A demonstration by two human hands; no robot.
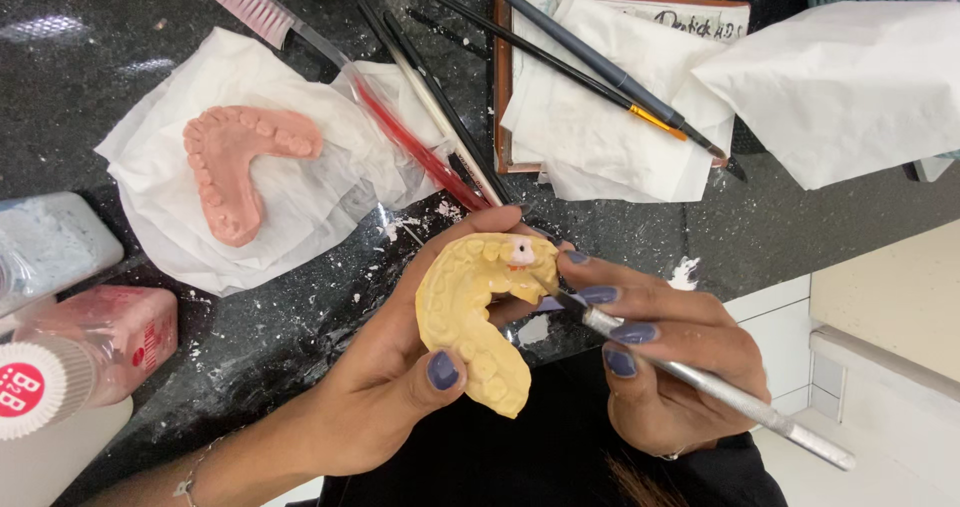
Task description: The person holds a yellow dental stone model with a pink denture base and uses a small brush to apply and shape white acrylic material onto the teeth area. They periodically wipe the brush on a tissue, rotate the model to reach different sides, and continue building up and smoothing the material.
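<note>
My left hand (pixel 385 382) cups a yellow dental cast (pixel 470 317) shaped like an arch of teeth, thumb pressed on its lower edge. One tooth near the top carries a white and pink patch (pixel 522 252). My right hand (pixel 665 357) grips a thin metal-handled tool (pixel 720 392) like a pen, its fine tip touching the cast just below that patch. A second cast, pink (pixel 235 162), lies on crumpled white tissue (pixel 300 182) on the black counter at upper left.
Several long brushes (pixel 600 67) lie across a tissue-lined brown tray (pixel 503 77) at the top. A pink-bristled toothbrush (pixel 255 7) rests nearby. Small bottles and a pink container (pixel 110 332) stand at the left. More white tissue (pixel 850 87) sits at the upper right.
</note>
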